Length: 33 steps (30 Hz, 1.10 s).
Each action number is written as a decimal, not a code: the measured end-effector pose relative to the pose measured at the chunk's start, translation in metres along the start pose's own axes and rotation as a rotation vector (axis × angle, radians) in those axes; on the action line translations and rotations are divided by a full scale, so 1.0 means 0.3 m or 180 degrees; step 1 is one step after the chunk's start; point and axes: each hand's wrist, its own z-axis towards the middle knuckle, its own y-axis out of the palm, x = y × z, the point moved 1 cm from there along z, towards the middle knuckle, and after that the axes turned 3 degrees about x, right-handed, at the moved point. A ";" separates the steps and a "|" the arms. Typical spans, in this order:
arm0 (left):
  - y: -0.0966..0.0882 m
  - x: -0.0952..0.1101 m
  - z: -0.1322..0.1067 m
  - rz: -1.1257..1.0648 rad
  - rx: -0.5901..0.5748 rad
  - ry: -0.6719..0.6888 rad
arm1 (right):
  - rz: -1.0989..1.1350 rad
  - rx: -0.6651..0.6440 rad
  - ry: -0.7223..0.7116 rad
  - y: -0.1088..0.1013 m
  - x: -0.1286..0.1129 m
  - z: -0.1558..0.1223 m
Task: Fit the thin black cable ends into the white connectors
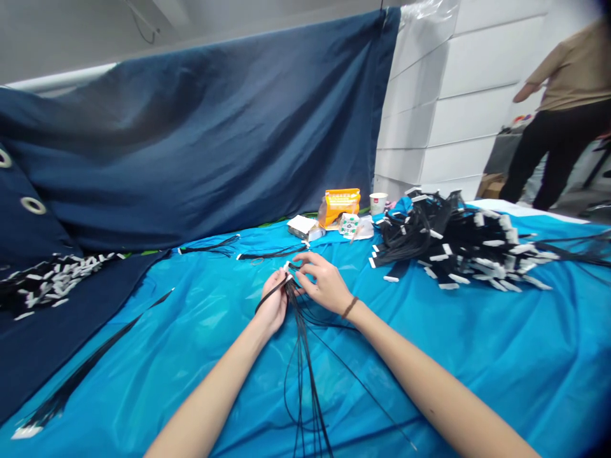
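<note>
My left hand (275,303) is closed around a bundle of thin black cords (305,369) near their white-tagged ends. The cords trail down toward me over the blue plastic sheet (191,331). My right hand (323,280) pinches the white tags at the top of the same bundle, fingers curled, a dark band on its wrist. Both hands meet at the middle of the table.
A big heap of black cords with white tags (458,248) lies at right. Another heap (52,280) sits on dark cloth at left. An orange packet (340,205), paper cup (378,203) and small boxes (303,227) stand behind. A person (563,108) stands far right.
</note>
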 end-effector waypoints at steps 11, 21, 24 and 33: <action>0.004 -0.001 0.003 0.0089 -0.0022 0.0036 | 0.0035 0.0015 0.0026 0.005 0.004 -0.003; 0.012 0.002 -0.008 0.0443 -0.0274 0.0218 | 0.0035 0.0028 0.0050 -0.004 -0.008 0.000; 0.012 0.000 -0.012 0.0498 -0.0373 0.0219 | 0.0051 0.0035 0.0052 -0.005 -0.009 0.000; 0.005 -0.007 -0.012 0.0508 -0.0443 0.0212 | 0.0030 0.0035 0.0032 -0.007 -0.010 -0.002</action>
